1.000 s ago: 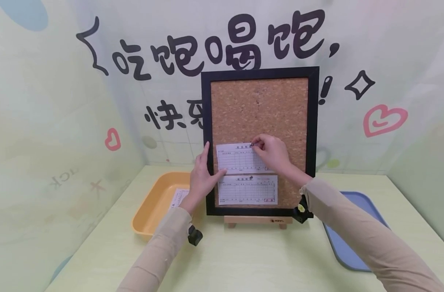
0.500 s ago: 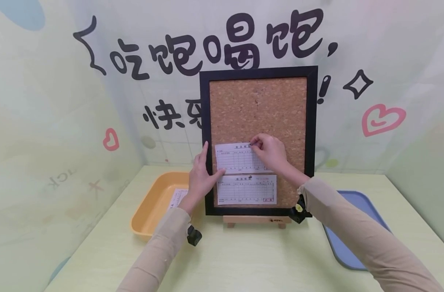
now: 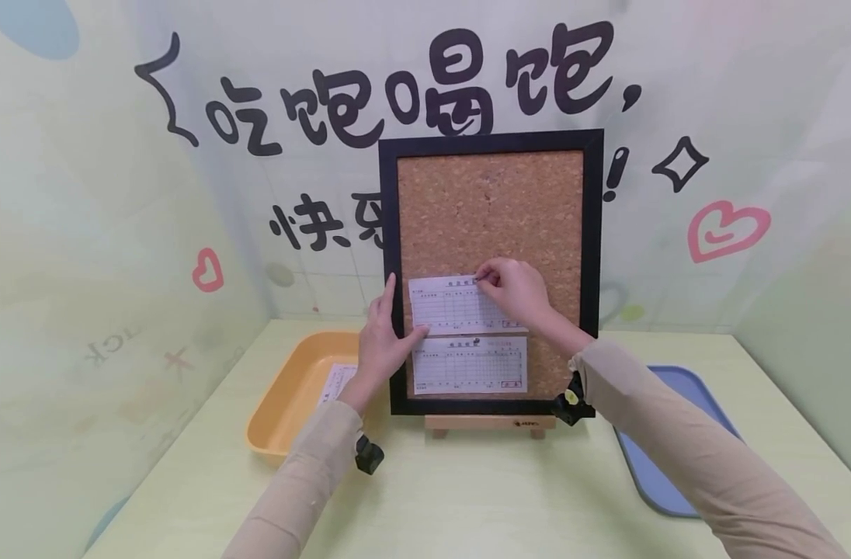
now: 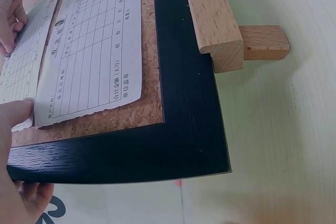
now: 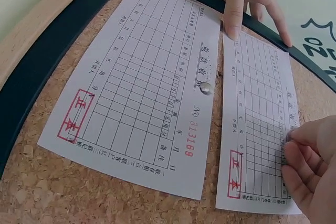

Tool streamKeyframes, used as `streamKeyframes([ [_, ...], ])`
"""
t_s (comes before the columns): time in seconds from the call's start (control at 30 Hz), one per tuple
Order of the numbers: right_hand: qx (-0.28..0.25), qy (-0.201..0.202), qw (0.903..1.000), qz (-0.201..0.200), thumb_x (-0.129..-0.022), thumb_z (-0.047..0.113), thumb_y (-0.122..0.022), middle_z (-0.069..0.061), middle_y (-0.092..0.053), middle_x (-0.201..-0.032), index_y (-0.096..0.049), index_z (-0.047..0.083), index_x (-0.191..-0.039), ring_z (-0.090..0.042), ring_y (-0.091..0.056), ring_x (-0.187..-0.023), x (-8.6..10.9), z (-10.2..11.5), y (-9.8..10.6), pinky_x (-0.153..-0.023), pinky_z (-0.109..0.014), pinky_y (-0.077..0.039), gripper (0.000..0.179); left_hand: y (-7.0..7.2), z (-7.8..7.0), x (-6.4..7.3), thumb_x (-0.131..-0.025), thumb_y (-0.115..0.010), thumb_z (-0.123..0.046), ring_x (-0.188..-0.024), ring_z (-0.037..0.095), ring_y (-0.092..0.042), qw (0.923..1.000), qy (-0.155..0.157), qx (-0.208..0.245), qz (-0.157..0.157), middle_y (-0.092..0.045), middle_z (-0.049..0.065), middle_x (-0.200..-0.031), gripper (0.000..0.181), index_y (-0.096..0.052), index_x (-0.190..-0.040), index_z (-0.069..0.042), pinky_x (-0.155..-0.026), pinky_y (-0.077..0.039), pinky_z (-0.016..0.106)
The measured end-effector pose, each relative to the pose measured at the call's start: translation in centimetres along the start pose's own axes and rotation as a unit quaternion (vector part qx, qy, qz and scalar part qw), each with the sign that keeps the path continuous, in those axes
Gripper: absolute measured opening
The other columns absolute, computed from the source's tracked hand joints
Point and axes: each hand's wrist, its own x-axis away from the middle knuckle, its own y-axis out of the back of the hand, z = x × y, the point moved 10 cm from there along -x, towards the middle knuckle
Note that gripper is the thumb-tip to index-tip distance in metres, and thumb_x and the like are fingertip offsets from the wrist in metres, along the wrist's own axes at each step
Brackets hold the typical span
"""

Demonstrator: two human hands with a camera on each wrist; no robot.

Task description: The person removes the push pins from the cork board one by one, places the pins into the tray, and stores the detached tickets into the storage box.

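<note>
A cork board (image 3: 491, 206) in a black frame leans on a small wooden easel (image 3: 491, 422). Two printed receipt slips lie on it, one above the other. The lower slip (image 3: 470, 365) hangs from a silvery pushpin (image 5: 205, 88) at its heading. My right hand (image 3: 516, 291) pinches a small dark pushpin (image 3: 477, 279) at the top edge of the upper slip (image 3: 442, 304); in the right wrist view the fingertips mostly hide it. My left hand (image 3: 383, 341) grips the board's left side, thumb on the upper slip's lower left corner, other fingers at and behind the frame.
A yellow-orange tray (image 3: 265, 427) stands left of the board, with another printed slip (image 3: 337, 382) inside, partly behind the left forearm. To the right lies a blue tray (image 3: 652, 466), partly covered by the right sleeve. A lettered backdrop (image 3: 314, 233) rises behind the board.
The head view shifts slightly, moving everything a little left. Both hands keep their places on the board, and the right fingers stay at the pushpin.
</note>
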Motion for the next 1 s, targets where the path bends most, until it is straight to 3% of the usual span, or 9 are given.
streamKeyframes([
  [0.47, 0.010, 0.009, 0.9994, -0.033, -0.086, 0.010, -0.058, -0.006, -0.061, -0.075, -0.065, 0.004, -0.087, -0.016, -0.053, -0.062, 0.4, 0.7, 0.1, -0.054, -0.029, -0.040, 0.010, 0.1, 0.1, 0.0, -0.076, -0.072, -0.031, -0.097, 0.033, -0.054, 1.0000, -0.002, 0.000, -0.003, -0.041, 0.019, -0.129, 0.093, -0.011, -0.147, -0.027, -0.084, -0.046, 0.045],
  [0.7, 0.015, -0.005, 0.9999, -0.002, -0.088, 0.011, -0.055, -0.006, -0.060, -0.080, -0.064, 0.004, -0.089, -0.017, -0.053, -0.065, 0.3, 0.6, -0.2, -0.057, -0.030, -0.041, 0.011, 0.0, 0.1, 0.0, -0.077, -0.071, -0.031, -0.099, 0.033, -0.053, 1.0000, -0.002, 0.001, 0.002, -0.040, 0.019, -0.130, 0.093, -0.010, -0.146, -0.027, -0.086, -0.045, 0.046],
  [1.0, -0.021, -0.022, 0.9984, 0.048, -0.089, 0.013, -0.056, -0.006, -0.059, -0.078, -0.063, 0.006, -0.090, -0.018, -0.050, -0.066, 0.6, -0.2, -0.3, -0.059, -0.028, -0.037, 0.010, 0.0, 0.1, 0.1, -0.077, -0.072, -0.031, -0.099, 0.034, -0.053, 1.0000, 0.004, 0.001, 0.007, -0.040, 0.019, -0.131, 0.093, -0.010, -0.146, -0.028, -0.086, -0.045, 0.046],
])
